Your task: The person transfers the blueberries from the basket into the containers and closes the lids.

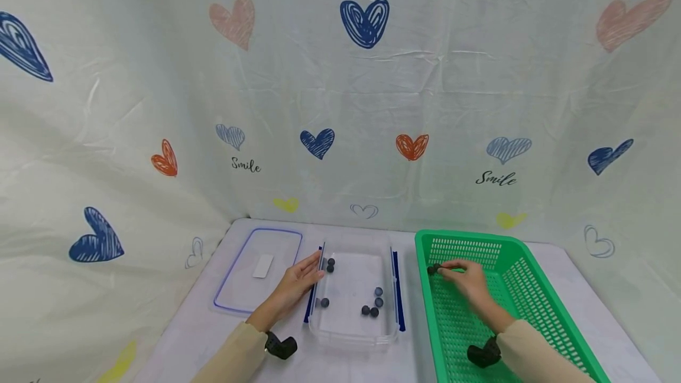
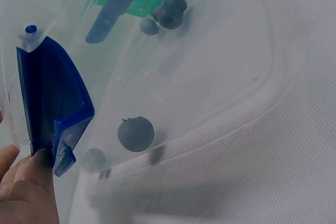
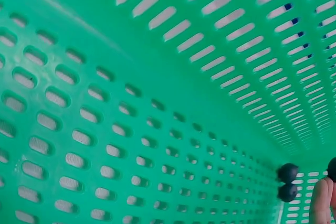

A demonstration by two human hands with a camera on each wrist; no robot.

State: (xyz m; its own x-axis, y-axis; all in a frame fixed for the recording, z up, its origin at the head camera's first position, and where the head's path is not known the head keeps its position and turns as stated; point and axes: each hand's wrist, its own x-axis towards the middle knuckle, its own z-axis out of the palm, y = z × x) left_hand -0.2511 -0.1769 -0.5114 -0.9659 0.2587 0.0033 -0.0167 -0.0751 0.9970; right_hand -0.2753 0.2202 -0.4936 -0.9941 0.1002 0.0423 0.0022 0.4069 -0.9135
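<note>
My left hand (image 1: 295, 284) touches the left side of a clear plastic container (image 1: 351, 336), fingers extended beside its blue locking flap (image 2: 52, 93). Several dark blueberries lie in the container, among them one blueberry (image 1: 325, 302) near its left wall and another (image 1: 375, 312) toward the front right. Inside the green basket (image 1: 433, 327), my right hand (image 1: 470, 279) reaches to the far left corner and pinches a blueberry (image 3: 332, 168) between its fingertips, partly cut off by the right wrist view's edge. Two more blueberries (image 3: 287, 183) rest in the basket's corner near the fingertips.
A clear lid with a blue rim (image 1: 218, 288) lies flat left of the container, bearing a white rectangle (image 1: 263, 266). The second blue flap (image 1: 399, 291) hangs outward on the container's right side, close to the basket. A printed curtain (image 1: 330, 87) stands behind the table.
</note>
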